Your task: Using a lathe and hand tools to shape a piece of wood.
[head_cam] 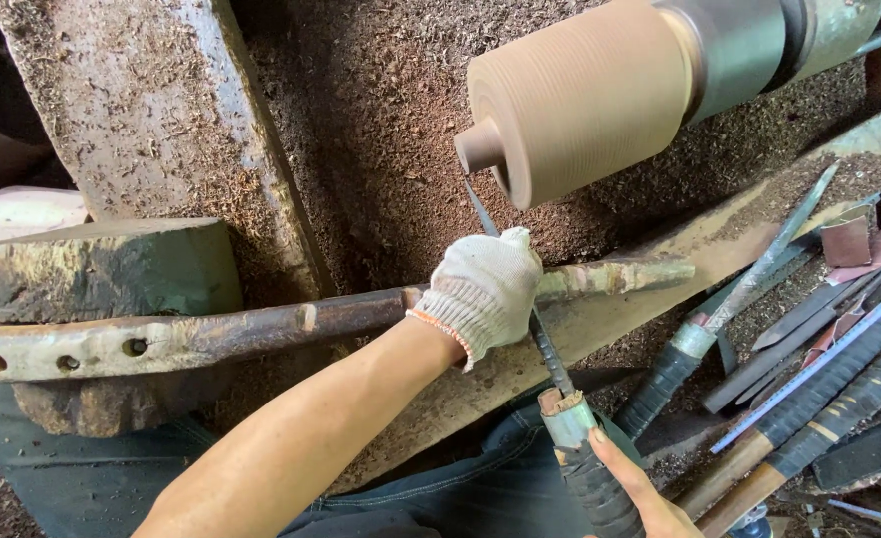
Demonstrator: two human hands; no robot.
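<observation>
A round wooden workpiece (585,95) sits on a lathe at the upper right, with a small stub at its left end. My left hand (482,287), in a white knit glove, presses on a long metal tool rest bar (191,339) and on the shaft of a turning chisel (545,344). The chisel's tip reaches up to the lower left edge of the workpiece. My right hand (640,493), bare, grips the chisel's taped handle (590,468) at the bottom of the frame.
Several other turning chisels (809,389) with wrapped handles lie on the bench at the right. Sawdust covers the lathe bed (381,149). A wooden block (102,269) stands at the left, a slanted beam (151,110) above it.
</observation>
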